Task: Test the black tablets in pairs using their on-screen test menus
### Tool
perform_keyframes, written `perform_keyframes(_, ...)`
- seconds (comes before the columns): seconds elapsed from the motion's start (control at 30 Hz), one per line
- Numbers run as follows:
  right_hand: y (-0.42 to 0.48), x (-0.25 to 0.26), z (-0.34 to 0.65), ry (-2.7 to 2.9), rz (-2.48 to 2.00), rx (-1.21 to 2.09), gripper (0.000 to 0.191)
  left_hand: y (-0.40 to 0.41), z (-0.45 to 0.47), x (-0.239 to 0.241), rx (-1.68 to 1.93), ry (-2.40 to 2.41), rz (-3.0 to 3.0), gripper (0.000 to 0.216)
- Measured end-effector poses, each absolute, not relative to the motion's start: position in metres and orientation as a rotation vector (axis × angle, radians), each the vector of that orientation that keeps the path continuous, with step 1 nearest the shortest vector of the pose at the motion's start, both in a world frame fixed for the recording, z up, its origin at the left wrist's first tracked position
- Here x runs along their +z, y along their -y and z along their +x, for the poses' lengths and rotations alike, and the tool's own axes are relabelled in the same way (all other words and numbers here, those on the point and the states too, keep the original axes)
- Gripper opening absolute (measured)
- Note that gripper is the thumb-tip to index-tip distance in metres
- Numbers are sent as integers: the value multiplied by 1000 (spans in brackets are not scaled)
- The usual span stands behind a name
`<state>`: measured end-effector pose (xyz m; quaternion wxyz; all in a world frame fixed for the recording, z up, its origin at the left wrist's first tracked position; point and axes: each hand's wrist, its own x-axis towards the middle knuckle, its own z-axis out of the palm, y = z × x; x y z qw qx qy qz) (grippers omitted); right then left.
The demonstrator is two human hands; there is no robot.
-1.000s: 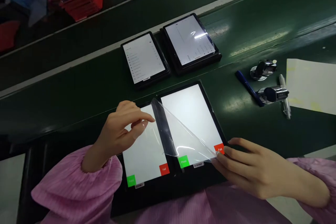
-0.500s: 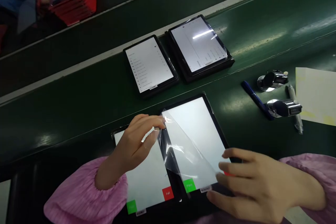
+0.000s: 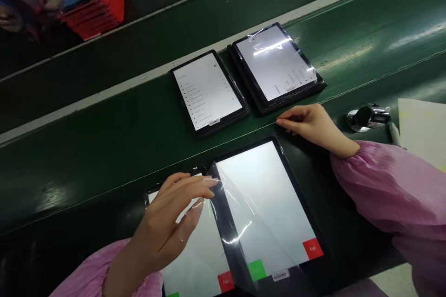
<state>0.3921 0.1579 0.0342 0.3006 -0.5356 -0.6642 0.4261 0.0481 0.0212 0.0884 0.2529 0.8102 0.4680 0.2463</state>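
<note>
Two tablets with lit white screens lie side by side on the bench in front of me. The right-hand tablet (image 3: pixel 272 204) has a clear protective film (image 3: pixel 240 232) peeled back along its left side. Fingers of my left hand (image 3: pixel 174 222) are closed lightly on the film's upper left edge, above the left-hand tablet (image 3: pixel 205 250), which this hand partly covers. My right hand (image 3: pixel 313 125) is just beyond the right-hand tablet's upper right corner, thumb and fingers pinched together. Whatever is between those fingertips, if anything, is too small to tell.
Two more lit tablets, a left one (image 3: pixel 209 90) and a right one (image 3: pixel 278 62), lie farther back on dark bases. A shiny metal object (image 3: pixel 369 117), a pen (image 3: pixel 394 133) and paper (image 3: pixel 421 125) are at right. Across the bench, a person is beside stacked red cases (image 3: pixel 111 2).
My right hand has left the lower right of the right-hand tablet and moved up beyond its top corner, fingers now pinched. My left hand stays at the film, slightly lower in view.
</note>
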Motion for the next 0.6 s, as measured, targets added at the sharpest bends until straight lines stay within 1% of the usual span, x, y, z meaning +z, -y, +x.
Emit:
perform_keyframes(0.07, -146, 49, 395, 1755, -1395, 986, 24, -24, 48, 88, 665, -1266, 2217, 30)
perform_keyframes(0.13, -113, 67, 394, 1938, -1199, 786, 16, -28, 49, 90, 667, -1240, 2241, 30)
perform_keyframes(0.2, -67, 84, 390, 2264, -846, 641, 23, -34, 53, 91, 647, -1176, 2277, 29)
perform_keyframes(0.27, -19, 94, 386, 2527, -608, 574, 27, -42, 59, 90, 601, -1139, 2326, 28)
perform_keyframes(0.37, 24, 95, 384, 2709, -422, 427, 31, -53, 71, 84, 489, -1205, 2424, 32)
perform_keyframes(0.47, 5, 90, 381, 2763, -403, 370, 43, -64, 75, 77, 389, -1252, 2408, 42)
perform_keyframes(0.5, -14, 87, 378, 2757, -392, 411, 42, -67, 72, 76, 374, -1251, 2359, 43)
perform_keyframes(0.53, -36, 83, 374, 2759, -378, 504, 37, -69, 67, 75, 374, -1272, 2294, 43)
perform_keyframes(0.6, -84, 73, 365, 2574, -405, 626, 27, -69, 51, 74, 413, -1426, 2139, 44)
